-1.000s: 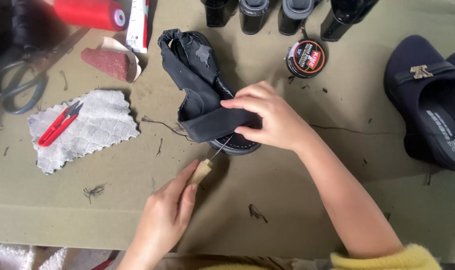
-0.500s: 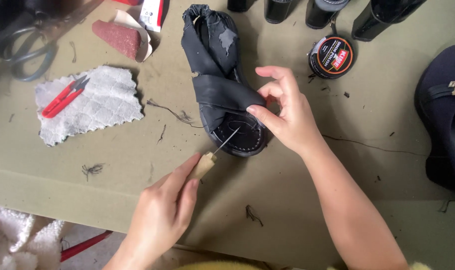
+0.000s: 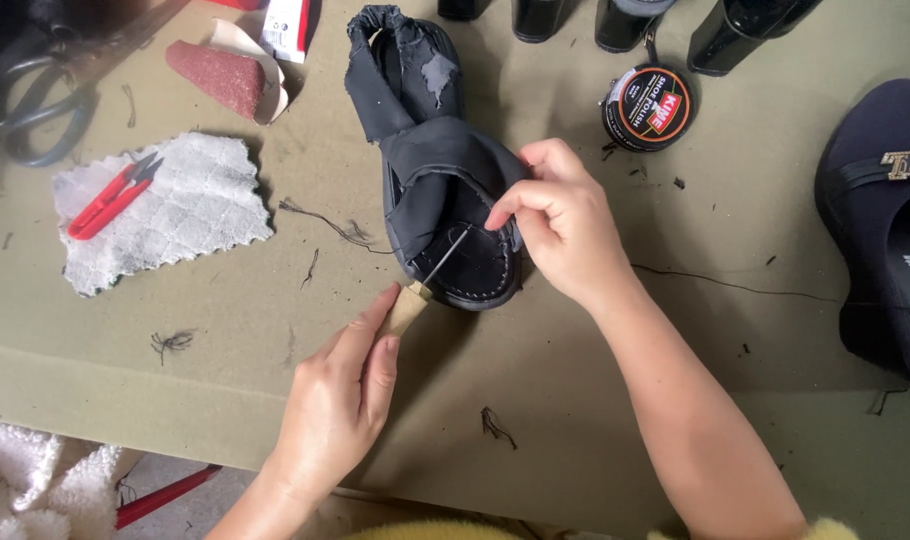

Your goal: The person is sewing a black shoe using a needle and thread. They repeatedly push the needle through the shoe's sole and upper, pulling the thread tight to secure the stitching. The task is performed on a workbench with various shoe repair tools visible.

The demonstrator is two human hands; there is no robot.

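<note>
Olive-green cloth work surface [image 3: 615,400], strewn with short thread scraps; its near edge drops to a paler floor with a bit of white fleece at the lower left corner.

Left hand [image 3: 335,405] — thumb and forefinger closed around the pale wooden handle of an awl [image 3: 415,298]. The thin metal shaft slants up and to the right, its tip meeting the black shoe [image 3: 440,180] at the stitched edge of the sole. Remaining fingers curled under the handle.

Right hand [image 3: 565,225] — fingers bent and pinched on the shoe's folded black upper, holding it against the right side of the sole just beside the awl tip. Forearm runs off toward the lower right.

The black shoe lies in the middle of the cloth, sole side up at the near end, soft fabric upper bunched and torn-looking at the far end.

Around the shoe:
- left of it, a white quilted rag [image 3: 165,215] with red thread snips [image 3: 110,195] lying on top;
- further left and beyond, a piece of reddish sandpaper [image 3: 220,75] and dark scissors [image 3: 20,100] at the edge of view;
- right of it and slightly beyond, a round polish tin [image 3: 648,107], lid on;
- far right, a dark navy shoe [image 3: 880,220] with a metal buckle ornament, well apart;
- beyond it, several black bottles [image 3: 630,20], only their bases in view.

A dark loose thread [image 3: 325,222] trails from the shoe's left side.
</note>
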